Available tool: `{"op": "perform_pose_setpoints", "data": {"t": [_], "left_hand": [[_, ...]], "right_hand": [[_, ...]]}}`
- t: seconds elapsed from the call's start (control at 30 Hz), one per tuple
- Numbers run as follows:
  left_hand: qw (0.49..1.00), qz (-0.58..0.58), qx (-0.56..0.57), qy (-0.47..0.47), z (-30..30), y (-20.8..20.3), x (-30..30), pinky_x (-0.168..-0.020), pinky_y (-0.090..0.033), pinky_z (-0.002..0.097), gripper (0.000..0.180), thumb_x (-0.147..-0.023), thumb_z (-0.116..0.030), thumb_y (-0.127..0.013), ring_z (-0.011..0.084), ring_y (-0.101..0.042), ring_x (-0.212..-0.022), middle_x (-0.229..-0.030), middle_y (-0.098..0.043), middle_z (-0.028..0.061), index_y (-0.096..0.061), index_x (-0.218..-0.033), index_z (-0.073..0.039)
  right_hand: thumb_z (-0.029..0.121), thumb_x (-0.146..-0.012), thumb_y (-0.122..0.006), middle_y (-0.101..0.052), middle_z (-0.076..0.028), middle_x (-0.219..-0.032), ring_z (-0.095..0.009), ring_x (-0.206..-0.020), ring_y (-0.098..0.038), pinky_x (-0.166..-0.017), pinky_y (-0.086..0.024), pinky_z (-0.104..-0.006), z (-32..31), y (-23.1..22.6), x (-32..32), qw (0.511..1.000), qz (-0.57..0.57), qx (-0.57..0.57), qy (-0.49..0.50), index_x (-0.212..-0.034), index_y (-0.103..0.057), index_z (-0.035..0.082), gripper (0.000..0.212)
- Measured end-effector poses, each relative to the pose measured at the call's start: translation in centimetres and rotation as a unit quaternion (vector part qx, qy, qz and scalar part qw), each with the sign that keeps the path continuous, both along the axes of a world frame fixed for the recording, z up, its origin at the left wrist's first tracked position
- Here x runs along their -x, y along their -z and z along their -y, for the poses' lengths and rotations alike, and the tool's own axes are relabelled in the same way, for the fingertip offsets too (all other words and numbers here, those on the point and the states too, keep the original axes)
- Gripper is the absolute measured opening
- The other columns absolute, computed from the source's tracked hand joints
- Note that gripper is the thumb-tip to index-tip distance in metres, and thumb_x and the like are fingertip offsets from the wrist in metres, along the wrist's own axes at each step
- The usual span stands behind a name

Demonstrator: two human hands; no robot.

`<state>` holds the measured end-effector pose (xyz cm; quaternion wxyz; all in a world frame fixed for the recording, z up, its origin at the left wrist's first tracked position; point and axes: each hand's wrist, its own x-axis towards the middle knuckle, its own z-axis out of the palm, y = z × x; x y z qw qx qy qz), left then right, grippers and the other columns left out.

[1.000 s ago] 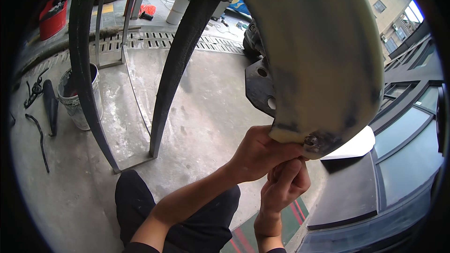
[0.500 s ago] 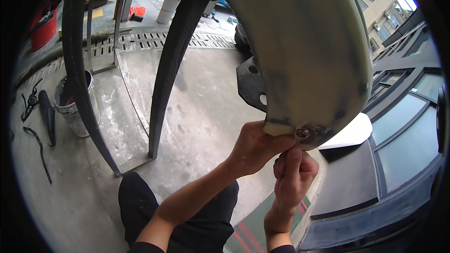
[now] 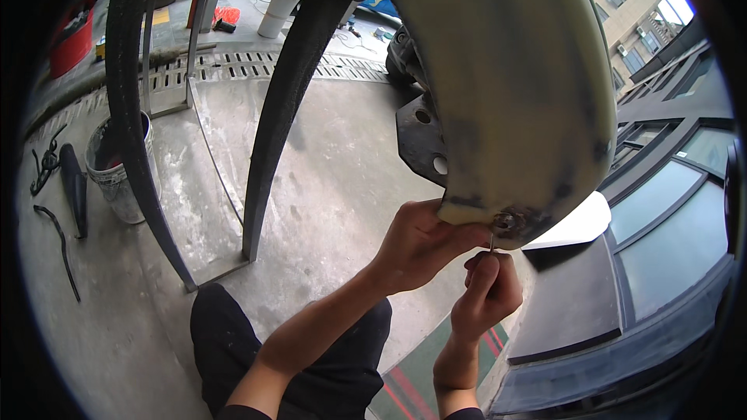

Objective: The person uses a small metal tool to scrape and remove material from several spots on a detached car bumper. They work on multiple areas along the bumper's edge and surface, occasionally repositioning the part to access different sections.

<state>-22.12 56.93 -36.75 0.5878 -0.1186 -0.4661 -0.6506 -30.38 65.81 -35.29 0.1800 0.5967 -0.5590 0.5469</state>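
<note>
A large curved panel [image 3: 529,101], dull yellow with dark smears, fills the upper middle and right. By its lower edge is a rough dark patch with a hole [image 3: 506,222]. My left hand [image 3: 416,245] is closed at the panel's lower left corner, thumb and fingers pressed along the edge; some of its fingers are hidden. Just below, my right hand [image 3: 490,292] is closed in a pinch on a thin metal rod [image 3: 492,242], which runs up to the panel edge beside my left fingertips. A dark metal bracket [image 3: 420,138] with holes sits left of the panel.
A dark metal frame [image 3: 272,124] stands to the left. A stained bucket [image 3: 120,179], a black curved piece [image 3: 74,187] and a black strip [image 3: 58,249] are on the concrete floor. Windows [image 3: 669,210] line the right; a white planter [image 3: 276,15] stands farther back.
My right hand has moved down a little from the panel edge, and the thin rod now shows between it and my left fingertips. My left hand keeps its place on the panel.
</note>
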Motion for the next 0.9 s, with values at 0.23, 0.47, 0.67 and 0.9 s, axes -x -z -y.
{"op": "perform_pose_setpoints", "data": {"t": [0.23,0.47,0.67,0.9], "left_hand": [[0.998,0.004,-0.05,0.04,-0.8,-0.4,-0.3,-0.069,-0.052,0.0232,0.015,-0.088,-0.007,-0.062,0.0087,-0.062,-0.081,-0.086,-0.067,0.0063,-0.06,-0.097,0.005],[0.997,0.0,-0.054,0.053,-0.6,-0.8,-0.4,-0.069,-0.052,0.0231,0.017,-0.089,-0.008,-0.062,0.0085,-0.063,-0.081,-0.087,-0.067,0.0066,-0.06,-0.098,0.006],[0.997,0.051,-0.044,0.026,-0.3,-0.7,-0.7,-0.066,-0.051,0.0224,0.02,-0.09,-0.012,-0.06,0.0074,-0.063,-0.078,-0.082,-0.068,0.0064,-0.061,-0.097,0.006],[1.0,0.016,-0.008,-0.017,-0.3,-1.0,-0.6,-0.064,-0.051,0.0226,0.016,-0.09,-0.01,-0.058,0.0069,-0.061,-0.075,-0.081,-0.068,0.0059,-0.063,-0.096,0.005]], "right_hand": [[0.021,-0.097,-0.046,-0.046,0.003,-0.056,-0.002,-0.047,-0.032,-0.043,-0.022,-0.0205,0.7,0.4,-0.5,0.999,0.021,0.033,0.009,-0.069,-0.053,0.0,0.036],[0.024,-0.099,-0.045,-0.041,0.003,-0.055,-0.002,-0.047,-0.03,-0.043,-0.02,-0.0197,0.1,0.5,-0.5,0.984,0.133,-0.016,-0.119,-0.073,-0.052,0.0,0.036],[0.027,-0.098,-0.046,-0.042,0.004,-0.056,-0.002,-0.049,-0.032,-0.045,-0.022,-0.0205,1.1,1.0,-2.2,0.995,0.094,0.03,-0.001,-0.075,-0.054,0.0,0.037],[0.026,-0.098,-0.047,-0.037,0.003,-0.055,-0.003,-0.045,-0.027,-0.042,-0.019,-0.0216,1.3,1.6,-2.3,0.961,0.228,0.002,-0.156,-0.065,-0.044,0.005,0.039]]}}
